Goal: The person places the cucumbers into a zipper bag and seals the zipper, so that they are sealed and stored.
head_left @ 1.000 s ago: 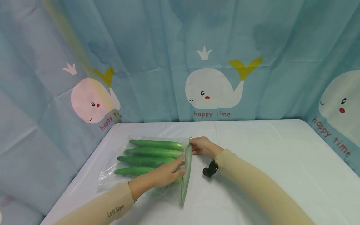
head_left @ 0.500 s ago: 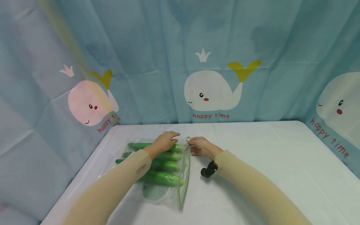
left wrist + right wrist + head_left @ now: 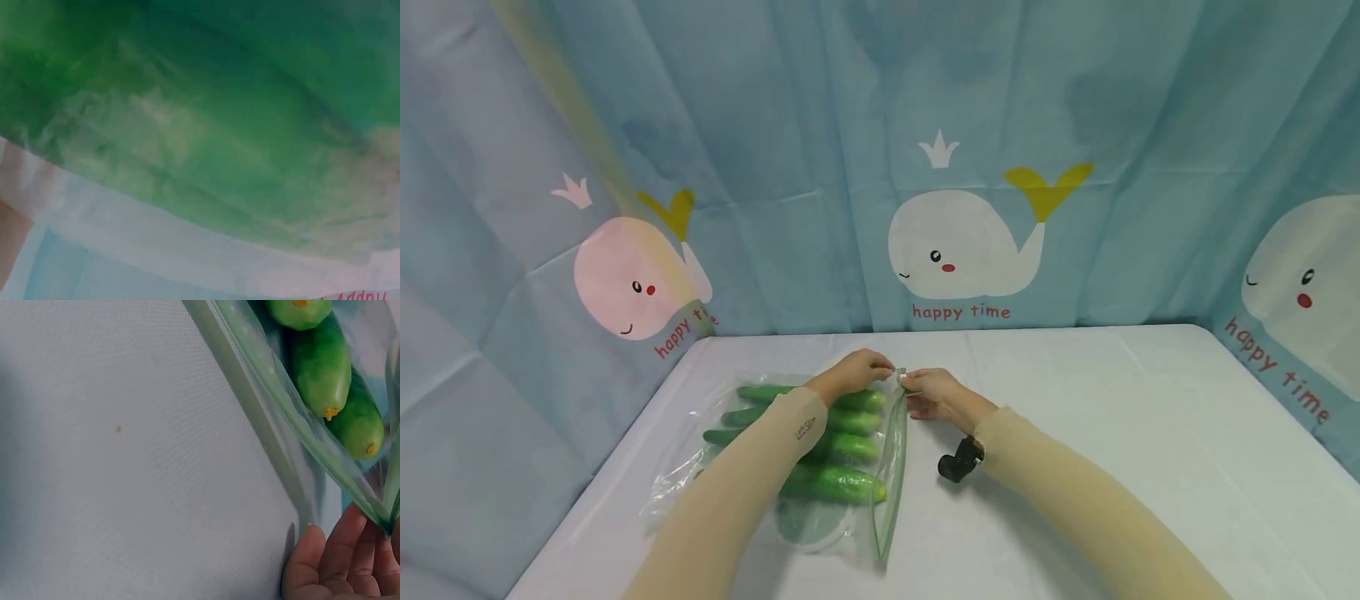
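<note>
A clear zip bag (image 3: 857, 542) lies on the table with several green cucumbers (image 3: 842, 483) inside, side by side. Its green zip strip (image 3: 892, 500) faces right, and the mouth gapes toward the near end. My right hand (image 3: 942, 393) pinches the far end of that strip; the right wrist view shows its curled fingers (image 3: 340, 550) at the bag's corner, below the cucumber ends. Reaching over the bag, my left hand (image 3: 856, 372) pinches the same far corner from the other side, and its forearm hides part of the cucumbers. The left wrist view is mostly blurred green.
A white-covered table (image 3: 1075, 433) extends to the right of the bag. Behind it hangs a blue curtain (image 3: 790, 250) with whale prints. On the right wrist sits a small black camera (image 3: 958, 461).
My left hand has left the middle of the zip strip, moved to the far side and come to the strip's end. The strip's near part has spread apart. The right hand stays at the corner.
</note>
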Tool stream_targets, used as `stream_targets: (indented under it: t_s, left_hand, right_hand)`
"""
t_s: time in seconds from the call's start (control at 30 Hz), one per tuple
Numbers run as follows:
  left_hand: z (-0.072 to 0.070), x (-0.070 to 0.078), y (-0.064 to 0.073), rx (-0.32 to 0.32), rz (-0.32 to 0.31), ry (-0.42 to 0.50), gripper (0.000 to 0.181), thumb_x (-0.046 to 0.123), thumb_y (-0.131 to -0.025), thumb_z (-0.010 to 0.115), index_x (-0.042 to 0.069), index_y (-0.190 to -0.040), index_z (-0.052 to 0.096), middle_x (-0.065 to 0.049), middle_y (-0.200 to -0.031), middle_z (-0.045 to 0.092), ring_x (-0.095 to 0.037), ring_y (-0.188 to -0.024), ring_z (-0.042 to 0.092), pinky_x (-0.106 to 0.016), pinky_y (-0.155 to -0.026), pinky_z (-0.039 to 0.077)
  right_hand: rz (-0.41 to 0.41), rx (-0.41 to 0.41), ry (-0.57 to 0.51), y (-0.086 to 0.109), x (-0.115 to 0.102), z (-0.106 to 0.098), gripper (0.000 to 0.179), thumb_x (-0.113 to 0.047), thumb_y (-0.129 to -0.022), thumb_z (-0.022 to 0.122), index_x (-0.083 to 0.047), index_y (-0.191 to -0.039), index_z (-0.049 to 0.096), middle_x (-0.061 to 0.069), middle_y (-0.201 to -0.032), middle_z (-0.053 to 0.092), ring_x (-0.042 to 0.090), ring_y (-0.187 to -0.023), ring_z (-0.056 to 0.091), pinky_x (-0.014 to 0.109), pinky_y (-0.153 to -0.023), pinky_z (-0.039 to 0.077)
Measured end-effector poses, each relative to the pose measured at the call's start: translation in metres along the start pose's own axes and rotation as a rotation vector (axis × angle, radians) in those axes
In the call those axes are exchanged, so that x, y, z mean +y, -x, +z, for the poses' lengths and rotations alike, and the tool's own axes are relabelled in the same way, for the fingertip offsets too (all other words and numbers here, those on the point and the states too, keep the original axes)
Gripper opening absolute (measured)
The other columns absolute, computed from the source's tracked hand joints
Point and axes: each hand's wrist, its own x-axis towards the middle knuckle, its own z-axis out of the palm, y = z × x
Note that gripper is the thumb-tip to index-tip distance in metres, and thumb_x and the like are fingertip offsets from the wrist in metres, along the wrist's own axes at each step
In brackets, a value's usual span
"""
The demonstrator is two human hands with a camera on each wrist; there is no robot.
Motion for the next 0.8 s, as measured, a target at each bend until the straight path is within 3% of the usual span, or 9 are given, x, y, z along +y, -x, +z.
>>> stream_targets:
  t_s: [0.2,0.43,0.6,0.67,0.8]
  left_hand:
    - [0.0008,0.0030,-0.0006,0.050,-0.008,0.045,0.023,0.019,-0.100,0.054,0.002,-0.103,0.070,-0.009,-0.098,0.066,-0.021,-0.085,0.059,-0.034,-0.072,0.049]
    - [0.0025,0.0023,-0.0047,0.060,0.015,0.079,0.022,0.020,-0.098,0.058,0.003,-0.098,0.071,-0.008,-0.101,0.066,-0.021,-0.090,0.060,-0.033,-0.076,0.049]
    - [0.0045,0.0023,-0.0075,0.091,0.024,0.092,0.021,0.016,-0.096,0.059,-0.001,-0.090,0.070,-0.008,-0.089,0.066,-0.016,-0.075,0.053,-0.030,-0.070,0.045]
    - [0.0051,0.0043,-0.0079,0.102,0.006,0.066,0.021,0.016,-0.097,0.059,0.000,-0.089,0.070,-0.007,-0.086,0.066,-0.015,-0.073,0.051,-0.034,-0.073,0.045]
    - [0.0060,0.0096,-0.0083,0.120,-0.052,-0.022,0.022,0.019,-0.098,0.057,0.004,-0.088,0.071,-0.002,-0.085,0.065,-0.015,-0.077,0.054,-0.047,-0.092,0.040]
  right_hand:
    - [-0.016,0.016,0.018,-0.0010,0.0022,-0.0001,0.025,-0.016,-0.098,0.057,0.001,-0.116,0.062,0.005,-0.086,0.062,0.015,-0.071,0.057,0.030,-0.062,0.050]
    - [-0.025,0.027,0.060,-0.0034,0.0035,-0.0009,0.024,-0.015,-0.097,0.059,0.001,-0.114,0.064,0.005,-0.087,0.064,0.015,-0.072,0.059,0.030,-0.063,0.051]
    - [-0.023,0.012,0.101,-0.0017,0.0010,-0.0023,0.022,-0.015,-0.097,0.058,0.000,-0.112,0.064,0.004,-0.089,0.065,0.016,-0.073,0.060,0.032,-0.065,0.051]
    - [-0.024,0.005,0.113,-0.0007,0.0001,-0.0023,0.021,-0.015,-0.097,0.058,0.000,-0.111,0.064,0.004,-0.089,0.065,0.016,-0.074,0.061,0.032,-0.065,0.051]
    - [-0.018,-0.010,0.120,0.0002,-0.0007,-0.0009,0.021,-0.014,-0.098,0.058,0.000,-0.111,0.063,0.005,-0.091,0.066,0.016,-0.076,0.061,0.031,-0.064,0.051]
